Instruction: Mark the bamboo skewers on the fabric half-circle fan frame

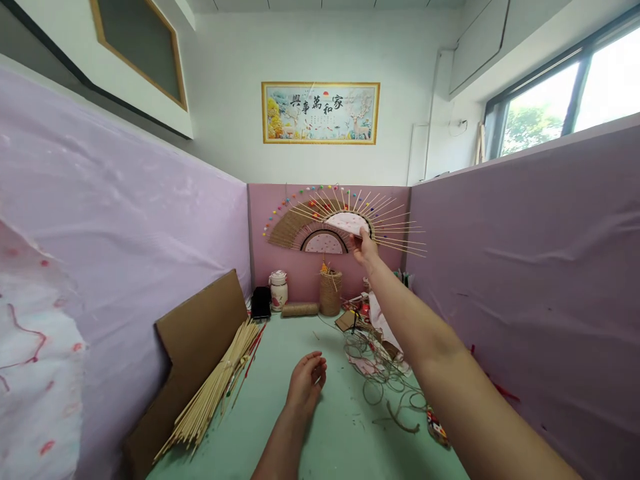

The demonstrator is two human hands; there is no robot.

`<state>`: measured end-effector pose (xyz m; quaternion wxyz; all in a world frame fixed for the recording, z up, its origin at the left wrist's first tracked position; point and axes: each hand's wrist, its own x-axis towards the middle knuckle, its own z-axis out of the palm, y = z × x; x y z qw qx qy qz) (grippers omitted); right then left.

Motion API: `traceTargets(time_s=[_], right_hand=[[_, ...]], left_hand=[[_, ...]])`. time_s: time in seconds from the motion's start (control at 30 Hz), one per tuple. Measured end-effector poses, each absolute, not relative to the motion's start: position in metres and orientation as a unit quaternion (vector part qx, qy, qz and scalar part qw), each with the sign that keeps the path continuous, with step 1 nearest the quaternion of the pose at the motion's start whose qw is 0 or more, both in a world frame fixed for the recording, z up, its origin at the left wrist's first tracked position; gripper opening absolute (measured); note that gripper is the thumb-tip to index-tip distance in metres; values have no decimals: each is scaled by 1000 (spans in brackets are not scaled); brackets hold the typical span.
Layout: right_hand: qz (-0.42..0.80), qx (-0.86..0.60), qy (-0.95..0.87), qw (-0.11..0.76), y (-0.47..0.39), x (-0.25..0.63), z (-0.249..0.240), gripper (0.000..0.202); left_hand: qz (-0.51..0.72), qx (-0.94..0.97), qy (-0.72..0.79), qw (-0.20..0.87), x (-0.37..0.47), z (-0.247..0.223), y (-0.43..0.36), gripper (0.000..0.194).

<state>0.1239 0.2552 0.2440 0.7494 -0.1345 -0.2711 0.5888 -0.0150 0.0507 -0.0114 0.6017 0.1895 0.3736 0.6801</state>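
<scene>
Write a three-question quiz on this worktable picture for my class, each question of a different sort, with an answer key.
1. True or false: the right hand holds the half-circle piece that has thin sticks fanning out from it.

2. Which of these is nearest the brown cardboard sheet?
A. the white lidded jar
B. the bundle of pale sticks
C. the tangled cord

3. Fill in the missing word: the framed picture hangs on the white ____, above the pink back panel.

Key: 1 true; 2 B; 3 wall.
</scene>
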Motion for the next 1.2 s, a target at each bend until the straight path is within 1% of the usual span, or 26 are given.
traceTargets(time_s=[0.1, 0.2, 0.3, 0.37, 0.4, 0.43, 0.53, 0.6, 0.63, 0.73, 0.8, 1.03, 1.2], right_hand=[[610, -129, -274, 733, 213, 122, 195, 11], [643, -142, -272, 702, 160, 119, 123, 12], [681, -175, -263, 661, 116, 120, 54, 16], [704, -198, -259, 631, 100, 122, 22, 19], [713, -208, -257, 618, 96, 124, 11, 20], [721, -217, -255, 607, 95, 125, 4, 21], [738, -233, -251, 581, 98, 128, -6, 20], [749, -238, -254, 564, 99, 128, -7, 19], [756, -239, -258, 553, 98, 127, -7, 19], [774, -245, -274, 516, 92, 125, -8, 21], [776, -249, -283, 505, 88, 124, -10, 23], [745, -277, -280, 539, 92, 129, -13, 29], [716, -301, -280, 564, 96, 133, -16, 32]], left_hand=[[683, 199, 373, 595, -13, -8, 50, 18], [693, 195, 369, 587, -14, -7, 52, 19], [700, 190, 365, 583, -15, -7, 54, 15], [693, 189, 366, 592, -16, -7, 54, 6], [684, 189, 367, 601, -16, -6, 53, 5], [673, 190, 369, 612, -15, -6, 52, 9], [641, 207, 361, 646, -11, -4, 49, 19], [632, 229, 326, 665, -8, -2, 47, 29], [635, 230, 306, 671, -7, -2, 47, 30], [666, 200, 269, 667, -6, -2, 49, 16], [689, 176, 253, 656, -7, -3, 51, 11], [716, 113, 223, 651, -9, -4, 55, 10], [716, 113, 211, 656, -10, -3, 55, 15]])
